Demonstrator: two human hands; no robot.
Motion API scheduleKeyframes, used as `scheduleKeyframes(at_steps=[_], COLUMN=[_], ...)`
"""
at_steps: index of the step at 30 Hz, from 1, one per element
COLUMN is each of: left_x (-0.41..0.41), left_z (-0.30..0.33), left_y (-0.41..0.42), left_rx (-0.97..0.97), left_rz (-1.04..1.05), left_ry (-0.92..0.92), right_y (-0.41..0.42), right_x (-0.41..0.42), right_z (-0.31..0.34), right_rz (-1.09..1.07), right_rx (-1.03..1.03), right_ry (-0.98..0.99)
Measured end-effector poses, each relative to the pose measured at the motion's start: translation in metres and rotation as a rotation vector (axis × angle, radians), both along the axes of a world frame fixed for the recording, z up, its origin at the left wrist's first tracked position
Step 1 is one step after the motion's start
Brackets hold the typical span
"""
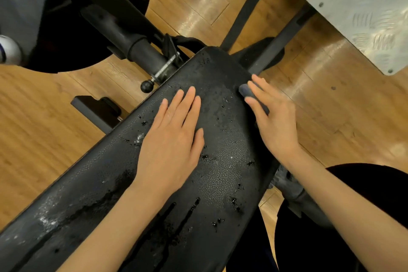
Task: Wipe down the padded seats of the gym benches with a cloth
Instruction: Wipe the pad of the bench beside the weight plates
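Observation:
A black padded bench seat (220,179) runs diagonally from the lower left to the upper middle, wet with droplets and streaks. My left hand (174,132) lies flat on the pad with straight fingers. My right hand (273,117) is at the pad's right edge, its fingers over a dark grey cloth (249,95) pressed against the side of the pad. Most of the cloth is hidden under that hand.
The bench's black metal frame and an adjustment pin with a round knob (147,86) sit left of the pad. Wooden floor (55,121) surrounds the bench. A metal tread plate (353,6) lies at the upper right. My dark-clothed knees are at the lower right.

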State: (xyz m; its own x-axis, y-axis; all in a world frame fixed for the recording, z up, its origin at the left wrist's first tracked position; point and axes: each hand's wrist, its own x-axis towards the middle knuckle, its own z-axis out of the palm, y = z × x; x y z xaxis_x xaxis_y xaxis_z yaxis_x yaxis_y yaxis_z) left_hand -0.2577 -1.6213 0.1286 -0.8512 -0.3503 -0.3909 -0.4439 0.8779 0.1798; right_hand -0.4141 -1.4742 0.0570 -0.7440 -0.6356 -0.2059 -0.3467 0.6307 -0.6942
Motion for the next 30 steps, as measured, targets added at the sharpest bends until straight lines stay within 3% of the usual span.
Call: scheduleKeyframes(at_steps=[6, 13, 16, 20, 27, 30], left_x=[-0.001, 0.0, 0.0, -0.001, 0.002, 0.001], left_z=[0.0, -0.001, -0.001, -0.001, -0.002, -0.002], left_y=[0.0, 0.0, 0.0, 0.0, 0.001, 0.001], left_rx=[0.004, 0.008, 0.013, 0.007, 0.006, 0.023], left_rz=[0.004, 0.02, 0.016, 0.019, 0.021, 0.029], left_ry=[-0.001, 0.026, 0.025, 0.019, 0.03, 0.033], right_y=[-0.121, -0.016, -0.056, -0.139, -0.022, -0.062], right_x=[-0.02, 0.023, 0.015, -0.007, 0.033, 0.023], right_z=[-0.012, 0.014, 0.008, -0.004, 0.022, 0.012], right_rz=[0.046, 0.06, 0.032, 0.149, 0.096, 0.066], right_rx=[-0.024, -0.043, -0.039, -0.039, -0.077, -0.08], right_ry=[0.057, -0.024, 0.02, 0.028, -0.064, 0.001])
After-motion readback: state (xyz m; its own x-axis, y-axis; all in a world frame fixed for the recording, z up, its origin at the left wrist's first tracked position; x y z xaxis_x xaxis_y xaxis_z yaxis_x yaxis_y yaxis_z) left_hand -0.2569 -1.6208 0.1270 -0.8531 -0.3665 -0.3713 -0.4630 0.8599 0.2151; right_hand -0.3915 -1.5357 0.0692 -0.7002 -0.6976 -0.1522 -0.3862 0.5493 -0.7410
